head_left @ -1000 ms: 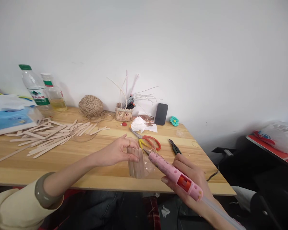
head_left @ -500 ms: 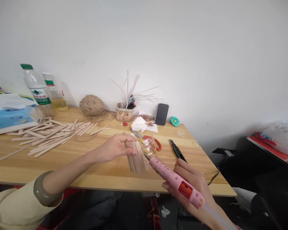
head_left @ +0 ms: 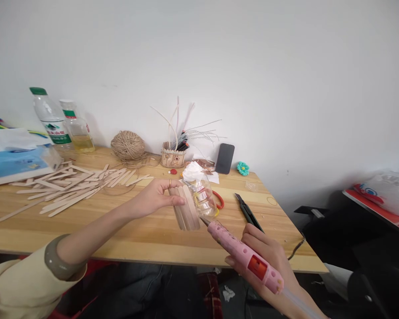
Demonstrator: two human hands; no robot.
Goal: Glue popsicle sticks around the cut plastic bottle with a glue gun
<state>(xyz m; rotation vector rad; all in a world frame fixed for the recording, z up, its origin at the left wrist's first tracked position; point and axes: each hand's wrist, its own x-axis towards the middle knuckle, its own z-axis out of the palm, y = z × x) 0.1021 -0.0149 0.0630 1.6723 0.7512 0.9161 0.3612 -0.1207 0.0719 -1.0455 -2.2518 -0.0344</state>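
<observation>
Between its thumb and fingers, my left hand (head_left: 158, 197) grips a clear plastic bottle piece (head_left: 204, 199), tilted above the table. Several wooden craft sticks (head_left: 186, 208) stand side by side along its near wall. A pink hot glue gun (head_left: 232, 241) is in my right hand (head_left: 269, 252), fingers wrapped round its body. Its metal nozzle points up and left, close to the bottle piece beside the last stick; whether it touches, I cannot tell. Behind the bottle piece, orange-handled scissors (head_left: 220, 200) are partly hidden.
Loose craft sticks (head_left: 69, 186) lie heaped at the left, near a tissue pack (head_left: 16, 161) and two bottles. A twine ball (head_left: 128, 145), a small stick basket (head_left: 173, 157), a phone (head_left: 224, 158) and a teal flower (head_left: 242, 168) line the wall. A utility knife (head_left: 248, 213) lies right.
My left hand has moved slightly left and up with the bottle piece and sticks, turning them a little. The glue gun's nozzle stays close by, now a bit farther from the sticks.
</observation>
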